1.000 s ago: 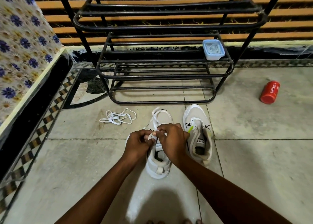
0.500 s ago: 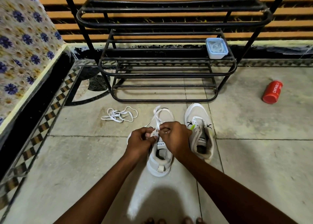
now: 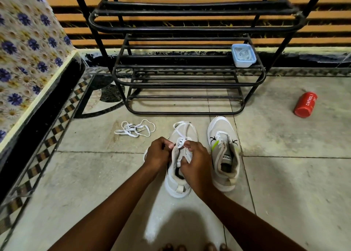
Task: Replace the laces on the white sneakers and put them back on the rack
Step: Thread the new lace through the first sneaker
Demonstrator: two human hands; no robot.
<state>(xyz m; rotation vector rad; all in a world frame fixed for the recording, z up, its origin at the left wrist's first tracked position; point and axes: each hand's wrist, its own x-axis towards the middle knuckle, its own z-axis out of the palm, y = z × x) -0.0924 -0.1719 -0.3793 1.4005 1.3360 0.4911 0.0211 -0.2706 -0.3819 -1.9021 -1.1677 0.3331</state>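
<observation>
Two white sneakers stand on the floor tiles in front of the black metal rack (image 3: 190,83). Over the left sneaker (image 3: 177,186), my left hand (image 3: 158,154) pinches the white lace (image 3: 182,130) at the eyelets. My right hand (image 3: 197,163) grips the same lace and the shoe's tongue from the other side. The lace loops forward over the toe. The right sneaker (image 3: 224,155), with a green stripe, stands untouched beside it with only a few rows laced. A loose white lace (image 3: 135,129) lies bundled on the floor to the left.
A pale blue lidded box (image 3: 243,56) sits on the rack's right end. A red can (image 3: 305,104) lies on the floor at the right. A floral-covered ledge (image 3: 28,51) borders the left side. Toes show at the bottom edge.
Both hands have shifted a little at the eyelets of the left sneaker, spreading slightly apart on the lace. The view has moved closer to the rack.
</observation>
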